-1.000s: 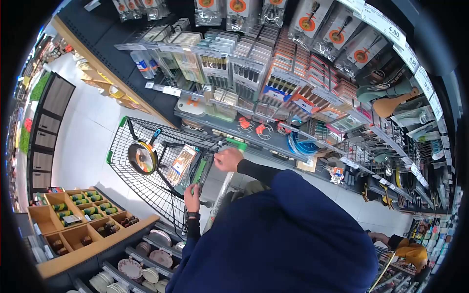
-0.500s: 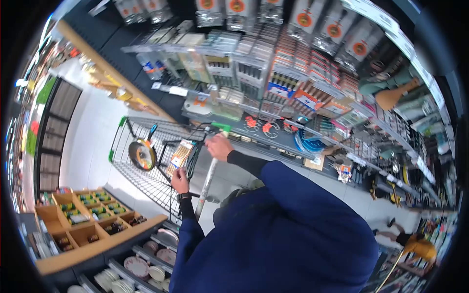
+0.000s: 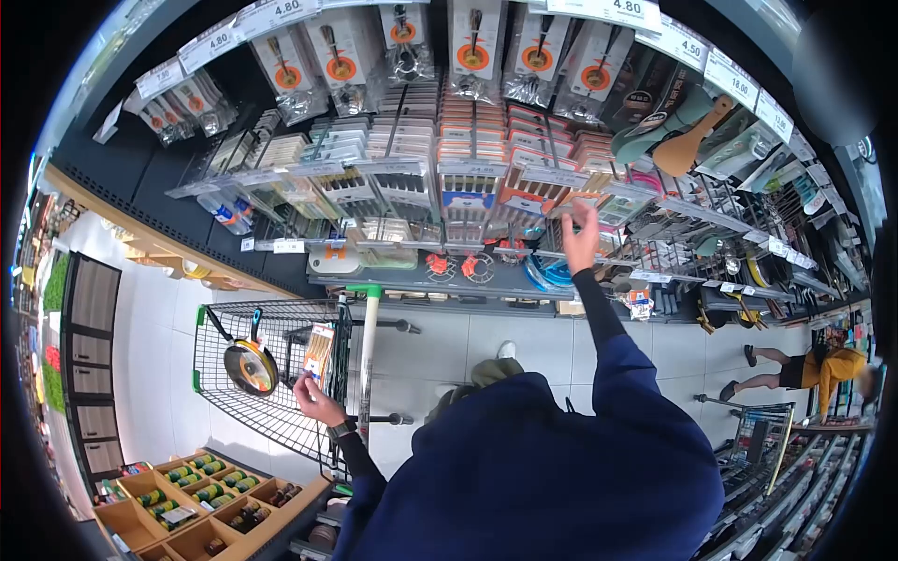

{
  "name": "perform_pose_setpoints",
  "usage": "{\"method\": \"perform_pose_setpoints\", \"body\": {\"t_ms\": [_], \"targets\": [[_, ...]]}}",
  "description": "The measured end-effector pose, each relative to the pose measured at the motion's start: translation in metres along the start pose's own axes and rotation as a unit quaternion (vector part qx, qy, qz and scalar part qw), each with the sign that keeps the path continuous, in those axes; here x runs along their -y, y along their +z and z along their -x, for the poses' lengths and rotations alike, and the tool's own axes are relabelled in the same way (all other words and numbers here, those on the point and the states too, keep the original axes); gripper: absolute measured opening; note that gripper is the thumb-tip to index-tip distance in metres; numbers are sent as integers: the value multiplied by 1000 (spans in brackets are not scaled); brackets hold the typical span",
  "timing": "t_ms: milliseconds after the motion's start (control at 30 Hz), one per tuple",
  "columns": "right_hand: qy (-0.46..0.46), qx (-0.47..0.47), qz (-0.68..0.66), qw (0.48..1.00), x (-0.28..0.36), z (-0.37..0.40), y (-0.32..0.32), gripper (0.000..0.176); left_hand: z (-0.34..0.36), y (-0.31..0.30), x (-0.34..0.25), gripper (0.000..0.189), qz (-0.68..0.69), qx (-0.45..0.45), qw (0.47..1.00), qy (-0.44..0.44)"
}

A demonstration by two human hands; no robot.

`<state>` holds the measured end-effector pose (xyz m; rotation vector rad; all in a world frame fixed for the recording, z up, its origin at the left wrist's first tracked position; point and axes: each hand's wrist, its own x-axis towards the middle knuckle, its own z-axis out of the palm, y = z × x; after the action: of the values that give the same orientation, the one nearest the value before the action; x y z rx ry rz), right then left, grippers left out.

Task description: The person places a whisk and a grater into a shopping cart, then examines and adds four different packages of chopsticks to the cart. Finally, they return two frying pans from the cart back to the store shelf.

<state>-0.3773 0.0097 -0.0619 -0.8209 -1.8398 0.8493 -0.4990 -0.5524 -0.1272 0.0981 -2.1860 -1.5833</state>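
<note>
My left hand [image 3: 320, 402] is closed on the lower end of a flat pack of chopsticks [image 3: 319, 353], holding it over the near end of the shopping cart [image 3: 271, 314]. Inside the cart lies a frying pan [image 3: 250, 366] with a label in it. My right hand [image 3: 581, 234] is raised at the shelf, fingers apart, right at the lower edge of the hanging packs with orange cards [image 3: 529, 198]. A pack with a blue label [image 3: 468, 200] hangs just left of these.
The cart's pale handle [image 3: 370, 346] stands between my body and the basket. Whisks and spatulas, among them a wooden spatula [image 3: 692, 140], hang farther right. Wooden bins [image 3: 136, 525] hold jars at lower left. A person in yellow [image 3: 835, 376] is at far right with another cart.
My right hand has left the cart handle and moved up and right to the hanging packs. My left hand keeps hold of the chopsticks. The view has turned toward the shelf.
</note>
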Motion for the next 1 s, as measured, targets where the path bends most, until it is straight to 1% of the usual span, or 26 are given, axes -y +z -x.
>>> {"method": "perform_pose_setpoints", "body": {"t_ms": [33,67,100,167,200,233,300,333,367,400,433,467,500,533,567,600,633,700,733,767,833,867,900,967,1000], "targets": [[-17,1,-24,1000,0,-17,-4,37,6,14,-10,14,16,4,999,32],[-18,3,-29,999,9,-29,-6,50,15,31,-29,13,-14,32,999,38],[-22,1,-31,999,9,-35,-6,50,26,46,-47,12,-44,60,996,46],[-6,54,-59,997,3,-47,0,57,43,74,-50,9,-4,108,993,43],[-13,74,-44,996,-1,-51,2,62,52,85,-53,8,45,129,990,29],[-2,98,-66,993,18,-50,-1,60,63,95,-59,9,76,161,984,6],[10,165,-76,983,1,-56,4,56,84,110,-70,10,97,236,966,-35],[16,170,-87,981,-9,-58,7,50,95,118,-79,10,96,233,967,-34],[16,173,-90,981,-20,-59,8,50,105,126,-89,11,122,280,951,-47],[32,200,-91,975,-32,-61,9,48,116,133,-99,11,147,325,932,-59],[47,228,-94,968,-39,-64,10,46,125,140,-109,11,143,320,935,-59],[46,223,-114,967,-35,-64,10,40,134,147,-120,11,153,345,924,-62],[44,230,-119,965,-31,-65,7,40,143,154,-128,12,163,370,912,-65],[37,236,-110,965,-14,-67,-1,39,152,161,-133,12,159,362,916,-66],[29,243,-102,964,-2,-70,-8,38,161,168,-138,12,167,377,909,-69],[21,249,-70,966,1,-71,-12,36,170,174,-142,12,173,392,900,-75],[22,258,-73,963,1,-71,-16,36,178,180,-148,12,169,385,904,-79],[44,310,-125,942,-1,-72,-27,39,190,191,-157,13,205,399,885,-122],[39,335,-143,930,9,-73,-36,37,191,195,-162,15,200,413,878,-133],[39,344,-146,927,13,-74,-41,37,191,201,-162,15,197,406,882,-136],[77,384,-226,892,17,-74,-50,33,191,211,-156,16,195,407,882,-135],[95,406,-232,879,22,-74,-55,31,187,213,-155,25,159,433,874,-151],[99,409,-236,876,19,-73,-55,31,187,218,-154,25,152,431,876,-154],[107,472,-242,841,16,-69,-58,31,183,229,-165,37,126,458,875,-92],[120,481,-255,830,17,-66,-60,31,180,234,-164,44,138,483,860,-92]]}}
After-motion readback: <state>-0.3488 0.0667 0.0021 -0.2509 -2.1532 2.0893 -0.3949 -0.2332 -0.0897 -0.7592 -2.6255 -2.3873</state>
